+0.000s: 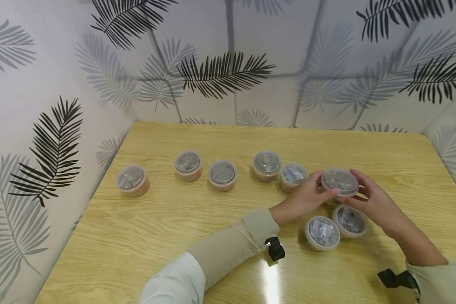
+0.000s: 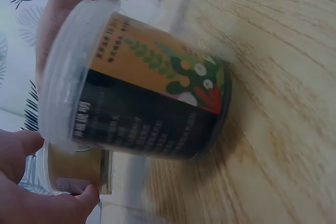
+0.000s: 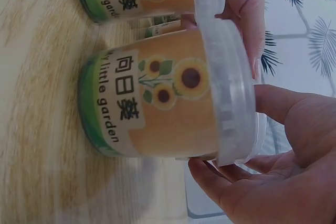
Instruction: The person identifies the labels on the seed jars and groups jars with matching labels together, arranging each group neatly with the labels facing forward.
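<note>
Both hands grip one clear-lidded plastic cup [image 1: 340, 181] at the right of the table. My left hand [image 1: 308, 198] has its thumb at the near rim and its fingers round the left side. The right hand [image 1: 376, 207] grips it from the other side, fingertips at the lid's edge. Just in front stand two more lidded cups, one at left [image 1: 322, 233] and one at right [image 1: 350, 221]. Sunflowers and the words "little garden" show on a near cup [image 3: 157, 98] in the right wrist view. Close to the left wrist camera is a cup with a dark printed panel [image 2: 147, 93].
Left of the hands, a cup [image 1: 293, 175] stands by the left hand, with another [image 1: 266, 164] beside it. Farther left are a pair of cups [image 1: 222, 174] [image 1: 188, 164] and a single cup [image 1: 133, 180]. The wooden table [image 1: 156, 236] meets a leaf-patterned backdrop [image 1: 266, 101].
</note>
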Demonstrator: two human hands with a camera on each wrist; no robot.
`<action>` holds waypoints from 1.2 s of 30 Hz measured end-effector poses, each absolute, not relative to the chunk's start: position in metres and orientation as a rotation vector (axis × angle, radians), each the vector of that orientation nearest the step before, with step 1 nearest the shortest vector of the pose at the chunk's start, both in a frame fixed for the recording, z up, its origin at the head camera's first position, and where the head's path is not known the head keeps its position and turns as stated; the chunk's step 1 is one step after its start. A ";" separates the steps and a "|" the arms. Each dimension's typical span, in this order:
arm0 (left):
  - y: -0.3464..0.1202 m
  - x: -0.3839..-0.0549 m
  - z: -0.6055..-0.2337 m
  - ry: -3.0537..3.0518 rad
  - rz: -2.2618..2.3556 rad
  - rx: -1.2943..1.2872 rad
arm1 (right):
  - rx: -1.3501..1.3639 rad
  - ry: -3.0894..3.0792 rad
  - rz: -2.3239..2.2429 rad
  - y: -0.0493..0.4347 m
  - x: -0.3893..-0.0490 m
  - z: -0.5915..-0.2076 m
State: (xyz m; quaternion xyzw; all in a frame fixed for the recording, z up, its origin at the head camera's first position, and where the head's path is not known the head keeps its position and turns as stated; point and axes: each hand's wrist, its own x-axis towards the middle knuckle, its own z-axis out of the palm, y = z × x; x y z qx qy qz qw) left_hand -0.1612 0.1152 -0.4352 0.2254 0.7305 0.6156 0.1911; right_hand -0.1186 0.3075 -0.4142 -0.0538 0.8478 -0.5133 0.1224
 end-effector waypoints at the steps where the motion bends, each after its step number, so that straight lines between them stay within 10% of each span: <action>1: 0.116 -0.162 -0.436 2.054 1.715 0.634 | -0.155 2.472 -1.493 0.308 -0.119 -0.415; 36: 0.129 -0.163 -0.456 2.194 1.581 0.564 | -0.052 2.395 -1.551 0.318 -0.123 -0.436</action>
